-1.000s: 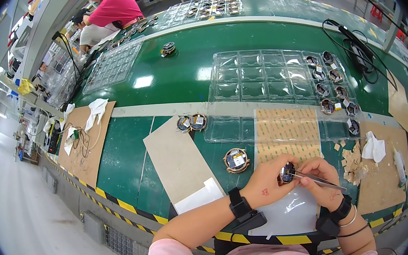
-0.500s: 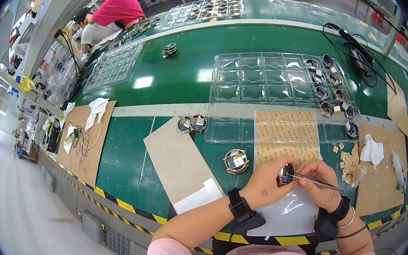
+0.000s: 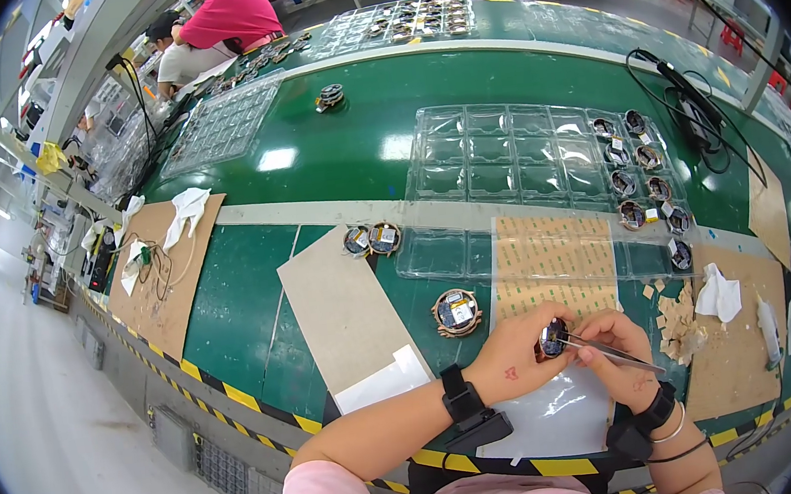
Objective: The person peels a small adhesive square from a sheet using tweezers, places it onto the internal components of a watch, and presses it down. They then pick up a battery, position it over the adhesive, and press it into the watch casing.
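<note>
Steadying a round circuit module (image 3: 553,337) above the near white sheet (image 3: 550,416), the left hand (image 3: 515,358) clamps its fingers round the rim, seemingly leaving the face open to tweezers (image 3: 609,351) pinched in the right hand's (image 3: 627,381) fingers; whether their tips grip anything, I cannot tell.

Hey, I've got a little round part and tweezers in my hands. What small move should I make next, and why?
I'd probably hold the round part steady in your left hand and adjust the tweezers gently with your right hand, because their tips are right at its face; whether they grip anything is too small to tell.
</note>
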Demonstrator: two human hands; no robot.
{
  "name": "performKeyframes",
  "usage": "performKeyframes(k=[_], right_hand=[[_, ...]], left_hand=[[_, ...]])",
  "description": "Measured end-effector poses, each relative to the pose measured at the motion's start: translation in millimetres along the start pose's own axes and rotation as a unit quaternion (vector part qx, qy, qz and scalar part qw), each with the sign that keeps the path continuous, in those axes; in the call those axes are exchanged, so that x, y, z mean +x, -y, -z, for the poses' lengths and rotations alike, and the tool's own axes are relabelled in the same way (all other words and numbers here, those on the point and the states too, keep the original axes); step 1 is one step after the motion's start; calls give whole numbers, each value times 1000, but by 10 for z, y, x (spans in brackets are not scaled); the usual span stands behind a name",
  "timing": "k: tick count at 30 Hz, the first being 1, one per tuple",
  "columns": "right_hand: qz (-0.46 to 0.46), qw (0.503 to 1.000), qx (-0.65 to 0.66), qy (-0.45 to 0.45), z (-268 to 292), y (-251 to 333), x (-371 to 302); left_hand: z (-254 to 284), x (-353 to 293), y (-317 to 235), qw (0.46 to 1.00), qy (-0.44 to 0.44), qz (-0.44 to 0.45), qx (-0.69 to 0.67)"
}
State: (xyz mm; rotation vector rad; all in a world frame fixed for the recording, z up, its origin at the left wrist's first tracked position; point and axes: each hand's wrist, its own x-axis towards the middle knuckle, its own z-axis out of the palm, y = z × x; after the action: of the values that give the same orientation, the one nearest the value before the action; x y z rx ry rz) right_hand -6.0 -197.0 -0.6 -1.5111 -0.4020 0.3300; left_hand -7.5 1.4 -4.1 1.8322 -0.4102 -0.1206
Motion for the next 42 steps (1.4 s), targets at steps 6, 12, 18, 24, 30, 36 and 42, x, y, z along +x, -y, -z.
performKeyframes(k=[6,12,18,24,30,36,42], right_hand=[[-14,1000,21,-6,-16,44,11],[-8,1000,13,-7,-10,36,-25],[-24,999,-8,-42,27,37,-124],[28,998,-48,-25,9,-18,-8],[38,998,-24,-40,-17,-75,-23],[55,996,-50,-44,-23,-62,-59],[44,996,-66,-37,-32,14,-56]], left_hand=[[17,10,-7,1000,0,5,3],[-24,-17,-1,999,-17,-21,19],[-72,-21,-73,1000,17,2,-8],[-11,-36,5,1000,-4,1,8],[-35,22,3,999,-4,6,36],[-62,-6,-3,999,-9,-15,45],[-36,3,-64,999,-1,1,41]])
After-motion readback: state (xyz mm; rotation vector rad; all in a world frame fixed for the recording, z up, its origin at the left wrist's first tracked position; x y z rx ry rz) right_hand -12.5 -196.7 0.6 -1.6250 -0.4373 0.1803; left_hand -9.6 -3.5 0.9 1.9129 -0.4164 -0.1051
